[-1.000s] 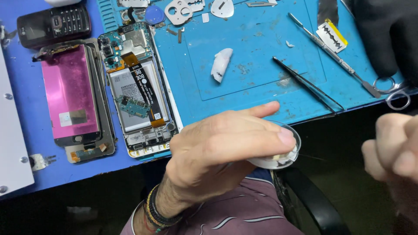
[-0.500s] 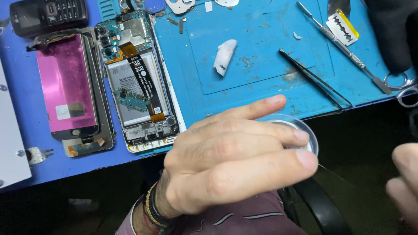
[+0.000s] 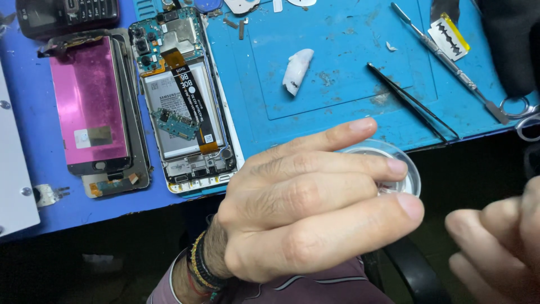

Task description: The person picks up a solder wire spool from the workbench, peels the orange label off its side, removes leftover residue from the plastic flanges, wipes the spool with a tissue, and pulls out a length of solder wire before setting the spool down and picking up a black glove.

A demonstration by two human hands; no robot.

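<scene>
The left hand [image 3: 304, 202] sits low in the middle of the view, fingers stretched out and held loosely together, palm turned away; its fingertips lie over the near rim of a small clear round dish [image 3: 394, 163], which sits at the front edge of the counter [image 3: 34, 101], partly past the blue mat [image 3: 337, 95]; whether the hand actually grips the dish I cannot tell, since the fingers hide the contact. The right hand [image 3: 500, 247] enters at the lower right corner, fingers curled inward, blurred, holding nothing that shows; it is near the dish but apart from it.

On the mat just behind the dish lie black tweezers [image 3: 413, 101], slanted; beyond them a long metal pry tool [image 3: 450, 62] and a razor blade [image 3: 448, 35] in its wrapper; a small white wad [image 3: 296, 70] rests mid-mat. To the left an opened phone [image 3: 180, 95] lies face down with its battery and ribbon cable bared (the board is at its far end); beside it a detached screen [image 3: 90, 107] with a pink sheen; a dark keypad phone [image 3: 67, 14] sits at the far left edge. Beaded bracelets [image 3: 202, 267] circle the left wrist.
</scene>
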